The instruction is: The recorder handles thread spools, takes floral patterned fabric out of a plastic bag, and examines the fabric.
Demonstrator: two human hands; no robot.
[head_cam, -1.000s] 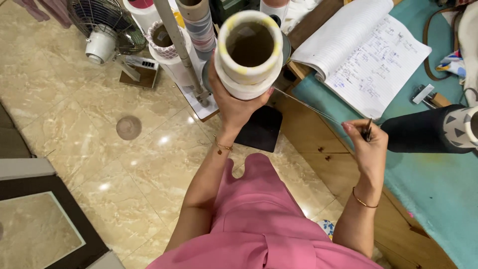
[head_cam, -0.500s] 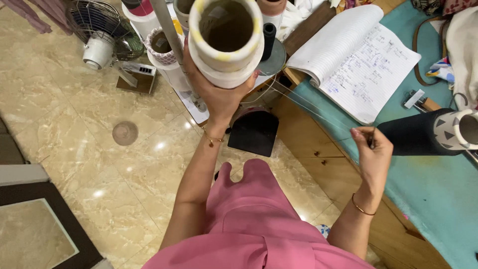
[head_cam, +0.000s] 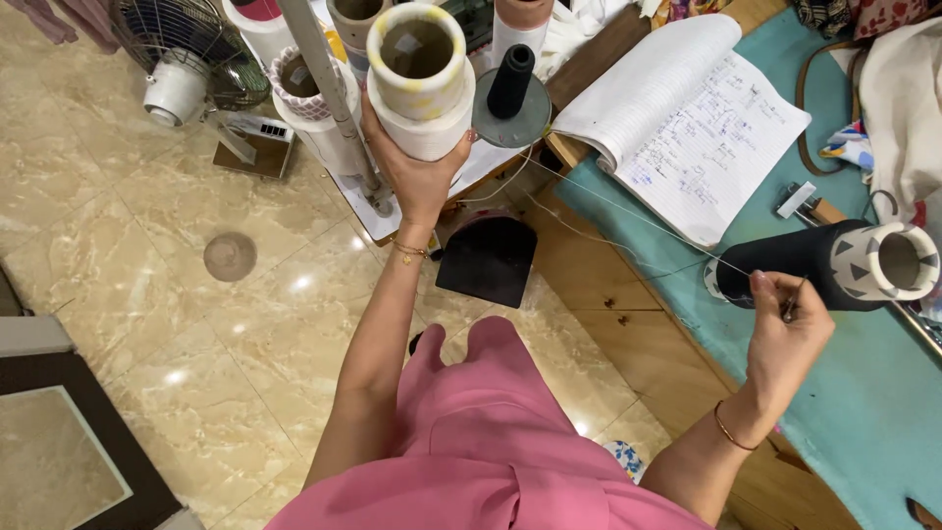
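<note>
Your left hand (head_cam: pixel 417 177) grips a white thread cone (head_cam: pixel 424 83) upright, while your right hand (head_cam: pixel 785 339) fingers pinch a thin thread (head_cam: pixel 628 211) beside the black cone (head_cam: pixel 819 265) on the table (head_cam: pixel 883 412).

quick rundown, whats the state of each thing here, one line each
white thread cone: lifted off the floor, gripped from below by the left hand
right hand: pinching a small dark tool, fingers closed
black thread cone: lying on its side on the teal table
notebook: open, pages up
small black spool: upright on a round stand
fan: on the floor; whether it runs cannot be told
</note>
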